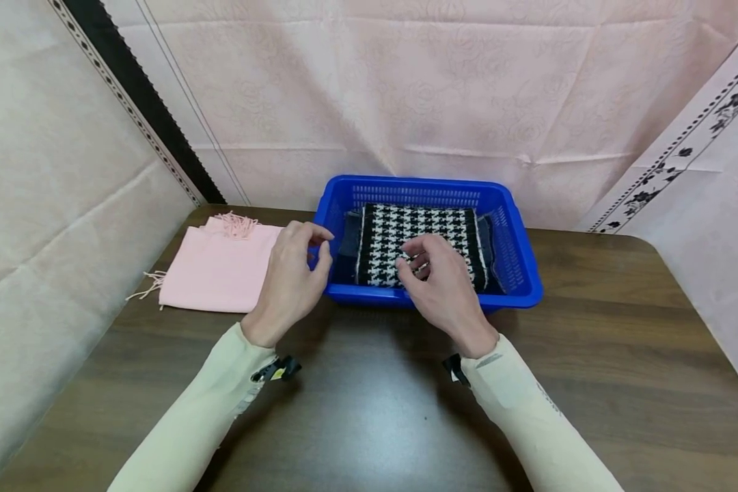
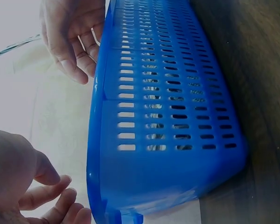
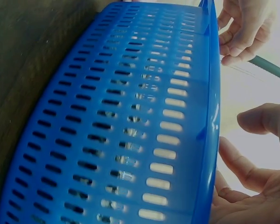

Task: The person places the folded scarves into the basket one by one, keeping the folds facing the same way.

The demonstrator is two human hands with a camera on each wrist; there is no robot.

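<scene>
A blue slotted basket (image 1: 433, 296) stands at the middle of the table. Inside it a folded black-and-white houndstooth scarf (image 1: 418, 227) lies on dark blue cloth (image 1: 348, 244). My left hand (image 1: 321, 244) hovers at the basket's front left corner, fingers loosely curled and holding nothing. Over the front rim, my right hand (image 1: 412, 265) has its bent fingers above the near edge of the houndstooth scarf, and contact cannot be told. The left wrist view shows the basket wall (image 2: 168, 93), my left hand (image 2: 60, 184) and my right hand (image 2: 77, 60), both empty. In the right wrist view my right hand (image 3: 235, 135) is empty beside the rim (image 3: 210, 116).
A folded pink scarf (image 1: 215, 270) with fringe lies on the dark wooden table (image 1: 590, 342) left of the basket. Pale pink cloth hangs behind and to both sides. The table's rounded corners show at the back left and right.
</scene>
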